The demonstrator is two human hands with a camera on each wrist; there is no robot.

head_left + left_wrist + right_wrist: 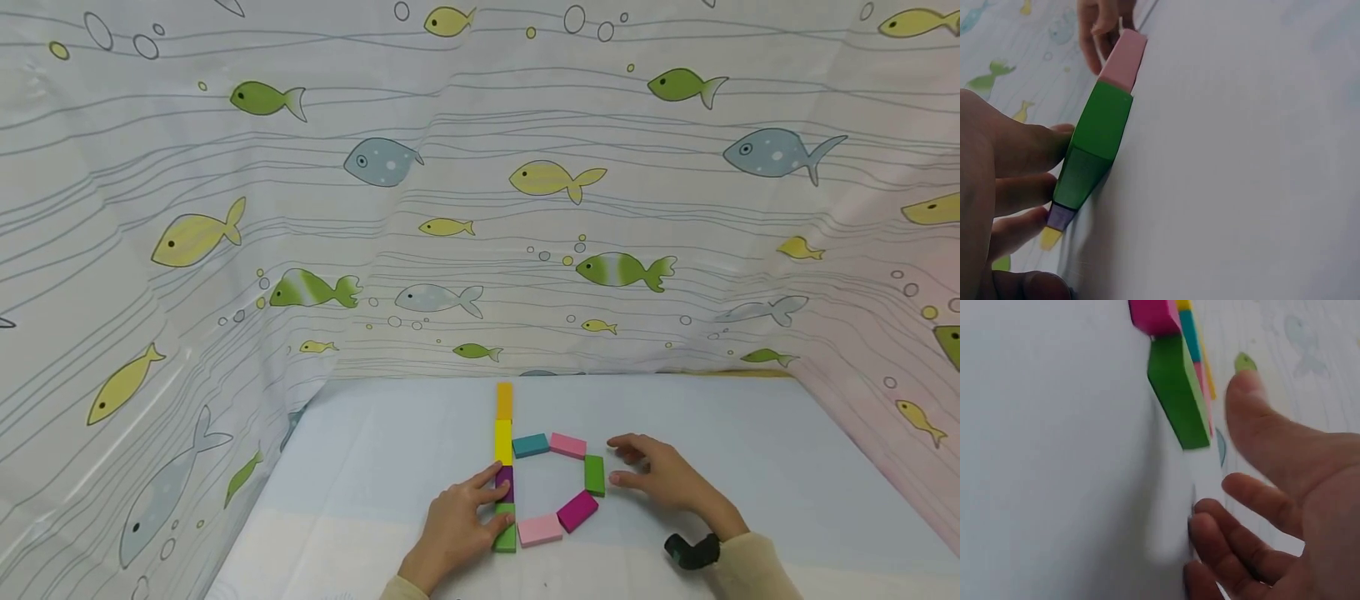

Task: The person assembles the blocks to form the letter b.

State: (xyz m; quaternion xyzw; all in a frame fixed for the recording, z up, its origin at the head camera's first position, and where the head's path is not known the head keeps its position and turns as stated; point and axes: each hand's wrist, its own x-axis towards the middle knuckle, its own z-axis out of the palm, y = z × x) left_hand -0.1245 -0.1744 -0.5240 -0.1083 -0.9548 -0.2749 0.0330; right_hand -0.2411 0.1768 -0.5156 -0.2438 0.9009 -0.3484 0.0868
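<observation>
Wooden-looking blocks on the white table form a straight column with a loop on its right. From the far end the column runs orange [505, 402], yellow [503, 442], purple [506, 492] and green [506, 542]. My left hand [453, 525] touches the purple and green blocks, fingers loosely extended along them and thumb on the green one. Teal [531, 445], pink [568, 444], green [595, 476], magenta [577, 511] and light pink [540, 530] blocks make the loop. Just right of the loop's green block, my right hand [663, 475] hovers with relaxed fingers, holding nothing.
A fish-patterned curtain [517, 242] encloses the white table [360, 450] at the back and both sides. Around the right wrist sits a black band-like device [692, 552]. Table surface extends on both sides of the blocks.
</observation>
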